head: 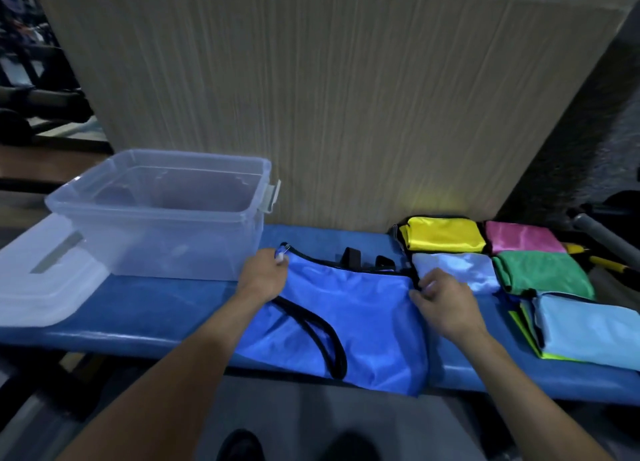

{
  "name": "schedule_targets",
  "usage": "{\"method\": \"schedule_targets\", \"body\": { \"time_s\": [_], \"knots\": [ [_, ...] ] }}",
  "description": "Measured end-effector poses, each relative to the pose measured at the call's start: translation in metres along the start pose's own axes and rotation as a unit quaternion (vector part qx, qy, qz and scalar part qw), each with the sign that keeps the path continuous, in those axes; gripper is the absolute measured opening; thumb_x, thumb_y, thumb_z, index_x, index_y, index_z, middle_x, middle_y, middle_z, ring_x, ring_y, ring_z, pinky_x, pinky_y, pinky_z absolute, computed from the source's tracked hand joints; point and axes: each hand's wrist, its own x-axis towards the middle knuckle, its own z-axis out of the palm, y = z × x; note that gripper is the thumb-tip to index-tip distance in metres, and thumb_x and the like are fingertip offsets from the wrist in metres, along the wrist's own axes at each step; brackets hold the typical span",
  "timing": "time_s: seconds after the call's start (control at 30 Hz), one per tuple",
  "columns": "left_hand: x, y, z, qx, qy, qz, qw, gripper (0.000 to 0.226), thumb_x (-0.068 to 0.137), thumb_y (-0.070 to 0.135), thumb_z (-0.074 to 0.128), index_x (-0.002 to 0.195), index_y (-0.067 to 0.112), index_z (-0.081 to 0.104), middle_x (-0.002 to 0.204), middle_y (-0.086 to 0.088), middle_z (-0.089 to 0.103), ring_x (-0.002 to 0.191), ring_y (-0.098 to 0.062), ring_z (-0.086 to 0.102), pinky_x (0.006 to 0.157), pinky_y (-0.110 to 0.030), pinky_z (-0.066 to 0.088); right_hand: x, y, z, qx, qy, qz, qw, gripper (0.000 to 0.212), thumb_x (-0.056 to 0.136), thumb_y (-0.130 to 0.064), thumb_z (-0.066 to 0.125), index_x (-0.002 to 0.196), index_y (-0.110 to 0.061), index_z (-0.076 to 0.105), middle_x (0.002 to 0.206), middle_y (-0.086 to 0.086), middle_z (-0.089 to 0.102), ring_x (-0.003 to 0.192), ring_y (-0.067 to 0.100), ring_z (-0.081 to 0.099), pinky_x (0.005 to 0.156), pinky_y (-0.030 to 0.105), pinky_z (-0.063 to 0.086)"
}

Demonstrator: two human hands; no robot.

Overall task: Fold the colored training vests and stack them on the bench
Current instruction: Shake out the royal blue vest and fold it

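A blue vest with black trim point(356, 318) lies spread on the blue bench point(145, 308), its lower part hanging over the front edge. My left hand point(265, 273) pinches its top left corner. My right hand point(443, 301) pinches its top right edge. To the right lie folded vests: yellow point(445, 233), pink point(519, 237), pale blue point(457, 270), green point(542, 273), and a light blue one point(588, 329) on top of a lime one.
A clear plastic tub point(162, 214) stands on the bench at the left, its lid point(38, 273) beside it. A tall cardboard sheet point(311, 97) rises behind the bench. A grey and yellow tool point(602, 249) lies at the far right. My shoes show below.
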Motion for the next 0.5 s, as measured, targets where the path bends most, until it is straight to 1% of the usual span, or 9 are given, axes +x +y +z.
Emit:
{"method": "schedule_targets", "body": {
  "time_s": [0.07, 0.13, 0.17, 0.27, 0.33, 0.37, 0.4, 0.43, 0.5],
  "knots": [
    [0.003, -0.003, 0.001, 0.001, 0.003, -0.008, 1.0, 0.046, 0.106, 0.03, 0.043, 0.064, 0.013, 0.037, 0.081, -0.024, 0.06, 0.083, -0.038, 0.059, 0.067, -0.036, 0.038, 0.0, 0.011, 0.01, -0.002, -0.056, 0.05, 0.997, 0.034, 0.088, -0.042, 0.074, 0.086, -0.014, 0.055, 0.078, 0.005, 0.065, 0.087, 0.03, 0.066, 0.069, 0.037, 0.05],
    [0.007, -0.005, 0.004, -0.007, -0.002, -0.026, 1.0, 0.048, 0.106, 0.031, 0.046, 0.063, 0.013, 0.037, 0.065, -0.012, 0.049, 0.071, -0.032, 0.052, 0.061, -0.034, 0.036, -0.003, 0.015, 0.019, 0.051, -0.082, 0.07, 0.993, 0.044, 0.087, -0.047, 0.074, 0.08, -0.008, 0.057, 0.075, 0.013, 0.066, 0.077, 0.029, 0.067, 0.069, 0.048, 0.056],
    [0.009, -0.007, 0.005, -0.013, -0.005, -0.035, 0.999, 0.049, 0.105, 0.031, 0.048, 0.062, 0.013, 0.036, 0.062, -0.007, 0.046, 0.065, -0.029, 0.049, 0.057, -0.034, 0.034, -0.004, 0.015, 0.021, 0.084, -0.082, 0.076, 0.99, 0.045, 0.087, -0.048, 0.074, 0.082, -0.005, 0.061, 0.078, 0.014, 0.068, 0.077, 0.028, 0.068, 0.071, 0.049, 0.058],
    [0.013, -0.011, 0.006, -0.013, -0.008, -0.041, 0.999, 0.051, 0.102, 0.031, 0.056, 0.06, 0.015, 0.033, 0.058, -0.003, 0.041, 0.056, -0.021, 0.043, 0.052, -0.033, 0.031, -0.004, 0.017, 0.023, 0.152, -0.08, 0.1, 0.98, 0.046, 0.082, -0.05, 0.078, 0.086, -0.006, 0.068, 0.077, 0.008, 0.07, 0.078, 0.026, 0.069, 0.069, 0.042, 0.054],
    [0.012, -0.011, 0.002, 0.031, -0.02, -0.016, 0.999, 0.043, 0.097, 0.034, 0.064, 0.066, 0.013, 0.043, 0.065, -0.004, 0.047, 0.066, -0.025, 0.053, 0.057, -0.034, 0.035, -0.003, 0.017, 0.025, 0.169, -0.082, 0.108, 0.976, 0.049, 0.079, -0.052, 0.08, 0.08, -0.005, 0.064, 0.07, 0.005, 0.066, 0.071, 0.024, 0.066, 0.061, 0.039, 0.048],
    [0.01, -0.01, -0.001, 0.065, -0.029, 0.0, 0.997, 0.035, 0.094, 0.037, 0.068, 0.077, 0.011, 0.052, 0.076, -0.005, 0.054, 0.079, -0.029, 0.059, 0.064, -0.033, 0.039, -0.003, 0.015, 0.026, 0.171, -0.083, 0.108, 0.976, 0.049, 0.078, -0.052, 0.081, 0.077, -0.007, 0.06, 0.067, 0.004, 0.062, 0.066, 0.023, 0.063, 0.059, 0.038, 0.045],
    [0.008, -0.009, -0.002, 0.098, -0.04, 0.015, 0.994, 0.034, 0.091, 0.039, 0.072, 0.094, 0.008, 0.057, 0.092, -0.008, 0.058, 0.093, -0.031, 0.061, 0.071, -0.032, 0.043, -0.003, 0.014, 0.027, 0.175, -0.085, 0.107, 0.975, 0.048, 0.078, -0.051, 0.082, 0.075, -0.009, 0.059, 0.066, 0.002, 0.06, 0.065, 0.021, 0.061, 0.059, 0.037, 0.044],
    [0.006, -0.008, -0.004, 0.132, -0.052, 0.025, 0.99, 0.044, 0.089, 0.04, 0.074, 0.11, 0.006, 0.056, 0.107, -0.011, 0.056, 0.103, -0.032, 0.059, 0.078, -0.033, 0.044, -0.002, 0.011, 0.027, 0.181, -0.09, 0.106, 0.974, 0.048, 0.077, -0.051, 0.082, 0.075, -0.009, 0.06, 0.068, 0.001, 0.063, 0.067, 0.021, 0.064, 0.06, 0.037, 0.046],
    [0.0, -0.008, -0.004, 0.188, -0.069, 0.038, 0.979, 0.053, 0.087, 0.042, 0.075, 0.12, 0.007, 0.052, 0.121, -0.012, 0.051, 0.11, -0.031, 0.056, 0.085, -0.035, 0.046, -0.001, 0.008, 0.027, 0.192, -0.105, 0.103, 0.97, 0.045, 0.077, -0.052, 0.083, 0.083, -0.009, 0.068, 0.078, 0.002, 0.072, 0.075, 0.022, 0.071, 0.067, 0.041, 0.055]
  ]
}}
